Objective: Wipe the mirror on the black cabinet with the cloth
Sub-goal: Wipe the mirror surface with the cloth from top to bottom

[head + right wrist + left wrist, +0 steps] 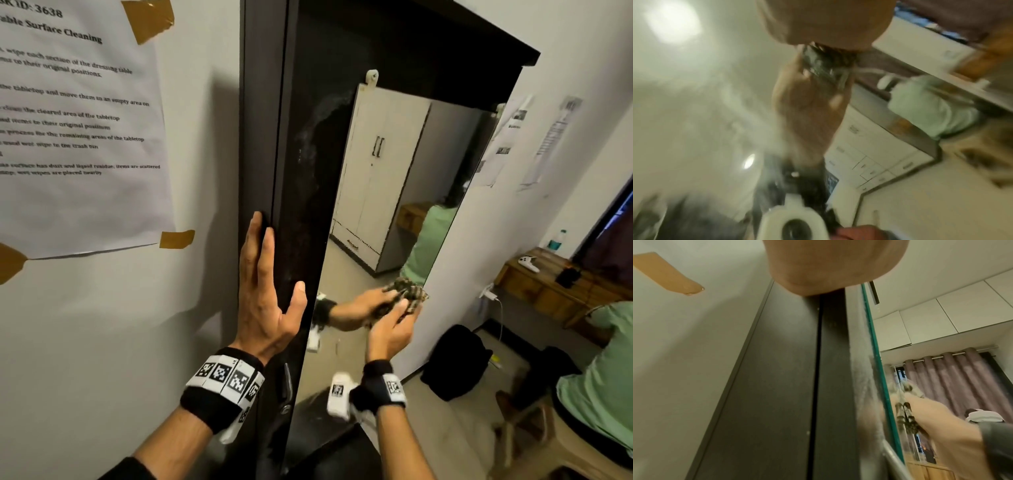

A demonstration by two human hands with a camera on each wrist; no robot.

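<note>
1. My left hand lies flat against the black cabinet, beside the mirror's left edge; its fingers are straight and slightly spread, with the thumb angled toward the glass.
2. My right hand holds the cloth, fingers curled around it.
3. The cloth is bunched at my right fingertips and pressed against the mirror, low near its right edge.
4. Beyond my fingers, the mirror shows a reflected white wardrobe.
5. A taped paper sheet hangs on the wall left of my left hand.
</note>
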